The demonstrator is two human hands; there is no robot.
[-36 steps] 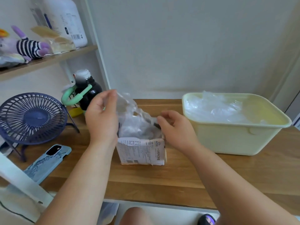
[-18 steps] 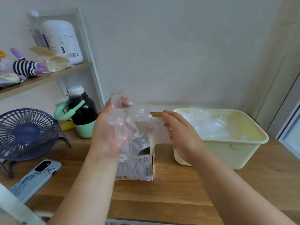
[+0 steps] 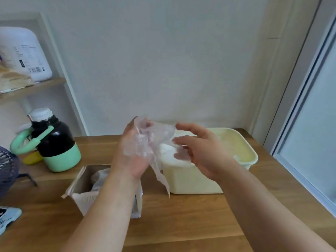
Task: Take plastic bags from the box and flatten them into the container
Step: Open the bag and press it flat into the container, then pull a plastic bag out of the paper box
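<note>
Since the earlier frames the plastic bag [image 3: 154, 140] has come up clear of the cardboard box [image 3: 85, 186], and both hands have swung right toward the pale yellow container [image 3: 190, 180]. The left hand [image 3: 133, 157] holds the crumpled film with fingers curled into it, and a loose tail dangles before the container's near left corner. The right hand [image 3: 203, 153] is open, its fingers loosely spread and their tips at the bag's right edge, with no plain pinch. The bag hangs in the air just left of the container, and more bags show inside the box. To do this step well, I judge the right hand should grip its edge firmly, draw the film taut, then lay it in and press it flat. There is free room above and to the right. The container's rim is the edge to clear, and the flask [image 3: 54, 142] stands well off to the left.
</note>
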